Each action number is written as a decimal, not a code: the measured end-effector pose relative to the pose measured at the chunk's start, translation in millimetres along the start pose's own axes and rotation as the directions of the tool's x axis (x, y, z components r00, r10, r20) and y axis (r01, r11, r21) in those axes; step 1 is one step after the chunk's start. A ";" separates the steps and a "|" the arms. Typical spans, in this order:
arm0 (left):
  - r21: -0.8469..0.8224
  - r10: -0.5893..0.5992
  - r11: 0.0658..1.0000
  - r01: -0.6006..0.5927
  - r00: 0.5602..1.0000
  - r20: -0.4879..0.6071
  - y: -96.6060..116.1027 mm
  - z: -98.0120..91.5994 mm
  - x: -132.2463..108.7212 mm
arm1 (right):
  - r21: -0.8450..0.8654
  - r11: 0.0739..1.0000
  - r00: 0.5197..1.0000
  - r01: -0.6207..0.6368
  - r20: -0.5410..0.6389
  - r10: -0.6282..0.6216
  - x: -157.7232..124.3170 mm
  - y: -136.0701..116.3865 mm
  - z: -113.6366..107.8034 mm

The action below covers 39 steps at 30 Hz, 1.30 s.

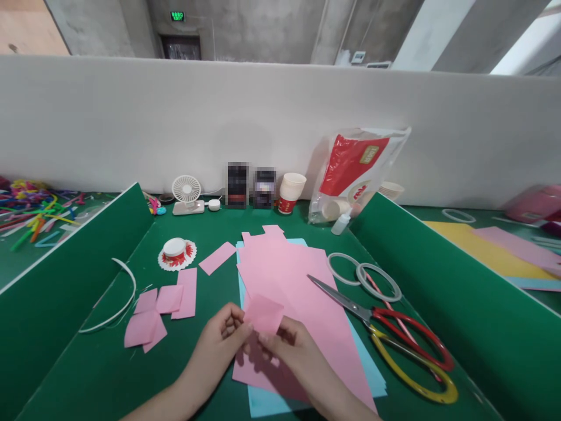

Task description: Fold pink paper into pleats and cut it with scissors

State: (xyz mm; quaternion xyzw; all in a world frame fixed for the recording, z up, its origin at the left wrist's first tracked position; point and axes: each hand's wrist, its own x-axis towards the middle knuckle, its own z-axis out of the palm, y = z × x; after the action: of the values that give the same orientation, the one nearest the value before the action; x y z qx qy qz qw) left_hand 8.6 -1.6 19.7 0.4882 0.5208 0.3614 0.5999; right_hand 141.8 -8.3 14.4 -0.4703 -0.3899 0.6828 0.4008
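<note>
Between my two hands is a small pink paper piece (263, 313), pinched at its lower edge. My left hand (228, 330) is closed on its left corner and my right hand (291, 345) on its lower right. Beneath them lies a stack of large pink paper sheets (302, 275) on top of light blue sheets (368, 368). Several cut pink paper pieces (146, 327) lie to the left, some overlapping. A pair of scissors (368, 316) with one red and one yellow handle lies partly open on the right, its blade tip over the pink sheets.
Green dividers (87, 263) border the work space on both sides. White rings (379, 282) lie near the scissors. Farther back are a small hat-shaped paper item (175, 251), a white fan (187, 193), paper cups (291, 190), a small bottle (340, 224) and a plastic bag (357, 169).
</note>
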 end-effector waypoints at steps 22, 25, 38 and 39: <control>0.408 0.064 0.902 -0.138 0.980 0.188 11.8 -8.7 -3.1 | -0.377 0.875 0.952 0.304 0.161 -0.261 -0.8 -11.7 -21.0; 0.385 0.108 0.912 -0.143 0.988 0.113 9.8 -7.7 -2.1 | -0.327 0.927 0.982 0.183 0.113 -0.154 -1.2 -7.2 -11.1; 0.361 0.239 0.893 -0.268 0.963 0.123 -0.2 0.2 -8.0 | -0.331 0.915 0.973 0.232 0.078 -0.219 -4.7 1.3 -5.2; 0.360 0.234 0.896 -0.262 0.965 0.120 0.4 0.6 -8.2 | -0.327 0.914 0.971 0.240 0.072 -0.229 -4.6 1.6 -5.1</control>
State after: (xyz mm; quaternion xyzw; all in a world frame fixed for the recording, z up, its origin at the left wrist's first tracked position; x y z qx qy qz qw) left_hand 7.6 -9.4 22.3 0.6683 0.4910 0.3114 0.4641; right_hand 147.4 -12.4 13.1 -0.4701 -0.5597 0.5614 0.3881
